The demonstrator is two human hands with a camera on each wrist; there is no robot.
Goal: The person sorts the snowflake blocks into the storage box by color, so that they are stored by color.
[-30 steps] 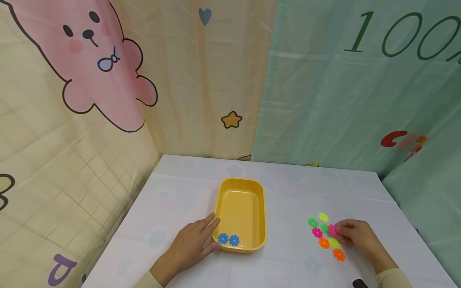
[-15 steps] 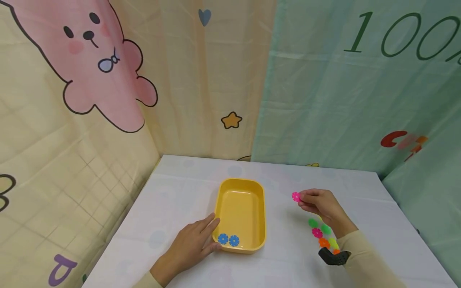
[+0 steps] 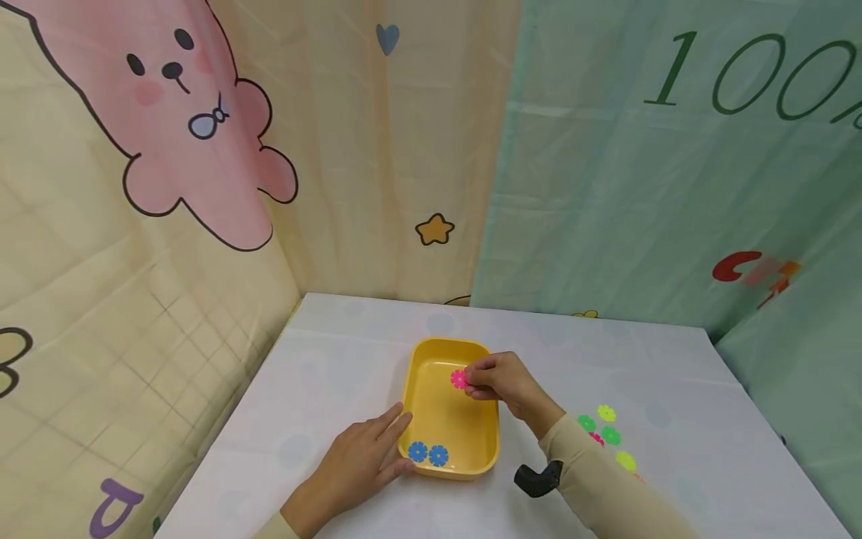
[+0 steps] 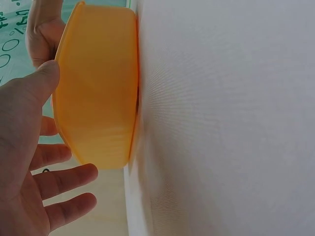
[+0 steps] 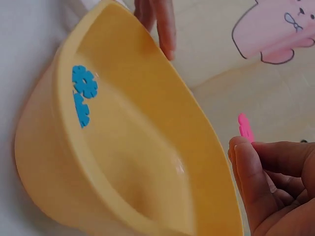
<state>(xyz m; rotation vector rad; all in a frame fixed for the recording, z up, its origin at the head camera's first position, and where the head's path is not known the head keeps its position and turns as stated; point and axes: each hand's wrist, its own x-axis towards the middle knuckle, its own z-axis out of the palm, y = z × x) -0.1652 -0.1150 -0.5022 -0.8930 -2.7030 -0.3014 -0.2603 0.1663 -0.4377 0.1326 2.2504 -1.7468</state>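
Note:
A yellow rectangular tray (image 3: 450,419) stands on the white-covered table. My left hand (image 3: 359,458) rests at its near-left corner, fingers extended along the rim; the left wrist view shows the thumb (image 4: 48,73) against the tray's edge. Over the far right part of the tray, my right hand (image 3: 503,382) pinches a pink notched flower-shaped disc (image 3: 459,379) between thumb and fingertips. The right wrist view shows that pink disc (image 5: 245,129) edge-on above the rim. Inside the tray, one blue disc (image 3: 417,451) lies beside another blue disc (image 3: 438,455) at the near end.
Right of the tray lie more flower discs: green (image 3: 610,436), yellow (image 3: 625,460) and pink (image 3: 596,438), with orange partly hidden by the right sleeve (image 3: 599,471). A black piece (image 3: 539,479) sits at the right wrist. Printed curtains (image 3: 377,165) stand behind the table.
My right hand has picked the pink disc up from the group on the right and carried it left over the tray. My left hand has stayed at the tray's corner.

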